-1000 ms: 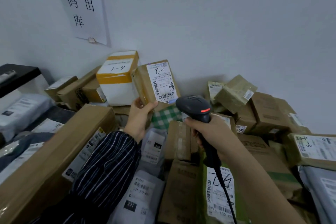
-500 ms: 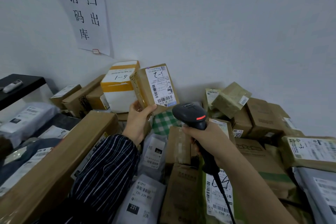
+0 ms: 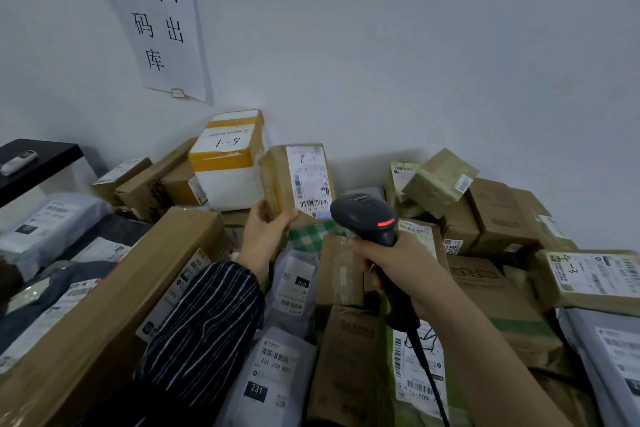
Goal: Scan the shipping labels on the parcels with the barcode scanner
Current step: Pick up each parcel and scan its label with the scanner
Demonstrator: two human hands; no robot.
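Held small brown cardboard parcel in left hand; clutched black pistol-grip barcode scanner in right hand, just beside that parcel.

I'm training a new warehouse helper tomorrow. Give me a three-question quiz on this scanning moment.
1. True or false: the right hand grips the barcode scanner.
2. What does the left hand hold up?
A) a grey mailer bag
B) a small brown parcel
C) a remote control
3. Fill in: the light on the scanner's head glows ___.

Key: 1 true; 2 B; 3 red.
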